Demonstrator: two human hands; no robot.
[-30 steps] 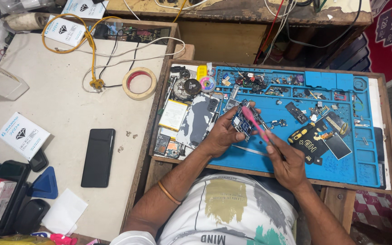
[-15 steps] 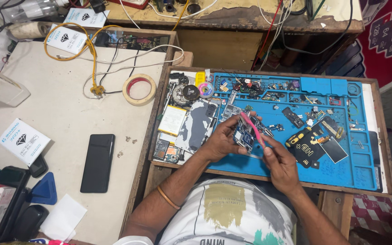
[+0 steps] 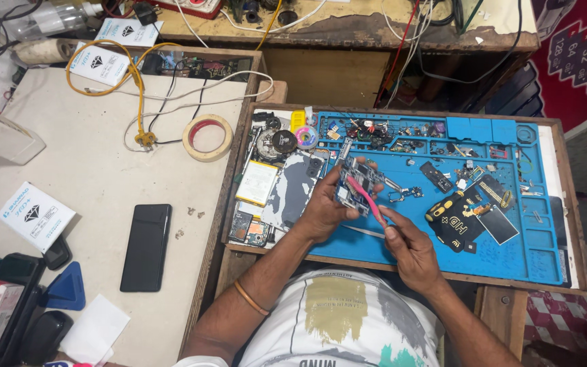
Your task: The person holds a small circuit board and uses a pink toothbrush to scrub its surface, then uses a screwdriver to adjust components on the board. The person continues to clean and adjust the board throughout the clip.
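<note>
— What is in the hands, there in the middle of the frame?

— The left hand [image 3: 322, 207] is closed around a small circuit board [image 3: 356, 185], gripping it by its edges and holding it up above the blue mat [image 3: 511, 251]. The right hand [image 3: 409, 248] pinches a thin pink tool [image 3: 367, 199] like a pen, its tip resting on the face of the board.

— How would that board handle?

— I judge it light, stiff and brittle: thin, crowded with tiny parts, easy to crack if bent. The edges look like the safe place to hold it, fingers off the components.

— And the tool?

— Slender and light, probably plastic, so it may flex a little under pressure. A slip could scrape something loose.

— What lies around them?

— Screws and small parts fill the mat's compartments toward the upper right. A white battery [image 3: 257, 182] lies left of the hands, and a roll of tape [image 3: 207, 136] and a black phone [image 3: 146, 247] sit on the pale table further left.
</note>
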